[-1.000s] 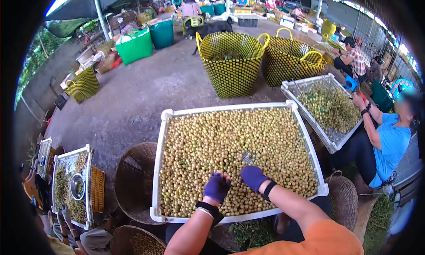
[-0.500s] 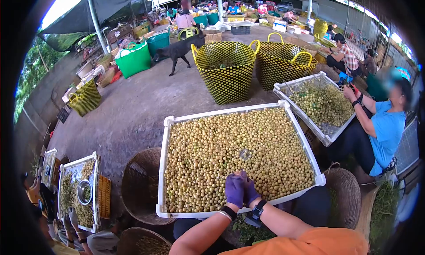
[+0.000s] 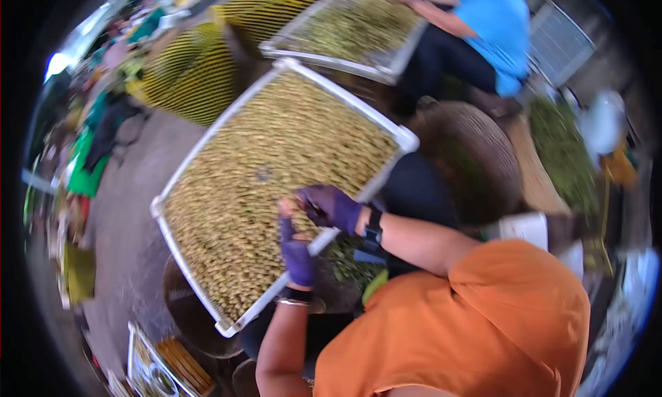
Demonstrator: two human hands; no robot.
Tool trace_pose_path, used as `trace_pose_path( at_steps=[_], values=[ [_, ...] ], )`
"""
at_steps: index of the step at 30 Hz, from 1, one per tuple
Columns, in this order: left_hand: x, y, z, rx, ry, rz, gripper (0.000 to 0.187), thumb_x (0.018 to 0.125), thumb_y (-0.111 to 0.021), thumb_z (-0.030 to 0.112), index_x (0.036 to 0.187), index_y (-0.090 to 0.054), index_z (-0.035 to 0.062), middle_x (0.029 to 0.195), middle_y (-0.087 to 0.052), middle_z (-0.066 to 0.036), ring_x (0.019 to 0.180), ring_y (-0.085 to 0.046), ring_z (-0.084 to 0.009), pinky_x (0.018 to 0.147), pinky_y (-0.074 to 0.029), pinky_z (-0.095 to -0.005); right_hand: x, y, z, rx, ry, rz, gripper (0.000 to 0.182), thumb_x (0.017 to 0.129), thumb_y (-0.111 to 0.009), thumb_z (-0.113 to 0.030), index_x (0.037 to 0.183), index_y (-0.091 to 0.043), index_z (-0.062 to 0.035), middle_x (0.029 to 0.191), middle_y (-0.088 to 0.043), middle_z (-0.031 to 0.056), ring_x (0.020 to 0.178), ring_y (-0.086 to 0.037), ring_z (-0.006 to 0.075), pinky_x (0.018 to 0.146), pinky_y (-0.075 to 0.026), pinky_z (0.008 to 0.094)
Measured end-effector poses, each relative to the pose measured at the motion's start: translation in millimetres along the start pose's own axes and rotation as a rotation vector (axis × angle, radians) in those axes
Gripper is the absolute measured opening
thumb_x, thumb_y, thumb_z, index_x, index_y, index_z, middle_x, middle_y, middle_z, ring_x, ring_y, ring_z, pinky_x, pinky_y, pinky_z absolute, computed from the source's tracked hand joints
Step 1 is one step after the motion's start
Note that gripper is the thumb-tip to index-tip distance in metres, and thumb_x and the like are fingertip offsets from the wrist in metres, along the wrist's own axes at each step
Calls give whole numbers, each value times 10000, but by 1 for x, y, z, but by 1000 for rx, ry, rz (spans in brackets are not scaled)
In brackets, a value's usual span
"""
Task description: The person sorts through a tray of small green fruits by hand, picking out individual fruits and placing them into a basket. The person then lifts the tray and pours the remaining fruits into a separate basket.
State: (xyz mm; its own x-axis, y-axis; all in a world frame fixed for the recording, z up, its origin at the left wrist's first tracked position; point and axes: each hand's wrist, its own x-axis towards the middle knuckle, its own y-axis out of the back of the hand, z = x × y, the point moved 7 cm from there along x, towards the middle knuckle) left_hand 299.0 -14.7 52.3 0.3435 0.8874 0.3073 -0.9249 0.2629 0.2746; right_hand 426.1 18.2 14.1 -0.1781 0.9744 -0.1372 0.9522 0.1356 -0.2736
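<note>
One large rectangular tray with a white, plastic-looking frame (image 3: 408, 139) sits beneath both hands; over its near edge the purple-gloved right hand (image 3: 329, 207) curls just beside the purple-gloved left hand (image 3: 296, 251), though I cannot tell whether either grips anything. Small round yellow-brown fruits (image 3: 276, 131) cover the tray, probably best handled lightly, low inside its rim. No brand, label or writing is legible.

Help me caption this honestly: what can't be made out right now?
Head view: what, if anything, is in the grip of the left hand and right hand; too small and blurred.
Head view: fine marks on the round fruits; motion blur.
Head view: the upper part of the blue-shirted co-worker; cut off by the top edge.
</note>
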Motion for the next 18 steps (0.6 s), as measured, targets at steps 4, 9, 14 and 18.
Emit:
trace_pose_path(
  at_steps=[4, 9, 14, 18],
  values=[
    [-4, 34, -34, 36, 63, 109, 546, 1000, -356, 314, 1411, -317, -44, 1459, -358, -146, 1355, -323, -246, 1111, -236, -343, -44, 83, -63, 319, 94, 136, 100, 827, -581, -129, 890, -572, -52, 807, -547, 32, 628, -500, 110, 514, -362, 242],
    [-32, 115, -124, 355, 332, 247, 624, 891, -577, 344, 1356, -406, -36, 1329, -493, -187, 1063, -524, -269, 926, -415, -365, -156, 234, -132, -781, 428, 597, 467, 799, -591, -12, 1262, -528, -15, 1144, -599, 95, 1065, -585, 197, 838, -477, 275],
    [-58, 161, -114, 749, 642, 112, 595, 726, -722, 429, 1157, -611, 35, 1099, -601, -236, 1115, -525, -374, 938, -432, -434, -196, 408, -46, -59, 154, 973, 511, 931, -537, -305, 1337, -441, -10, 1309, -494, 92, 1183, -477, 202, 971, -392, 328],
    [-75, 133, -61, 1078, 697, -238, 629, 623, -738, 542, 1130, -653, 179, 1121, -573, -180, 1090, -515, -362, 928, -435, -417, -180, 427, -71, -137, 339, 1141, 562, 948, -525, -303, 1378, -382, 29, 1346, -465, 142, 1188, -482, 202, 991, -380, 315]
  ],
)
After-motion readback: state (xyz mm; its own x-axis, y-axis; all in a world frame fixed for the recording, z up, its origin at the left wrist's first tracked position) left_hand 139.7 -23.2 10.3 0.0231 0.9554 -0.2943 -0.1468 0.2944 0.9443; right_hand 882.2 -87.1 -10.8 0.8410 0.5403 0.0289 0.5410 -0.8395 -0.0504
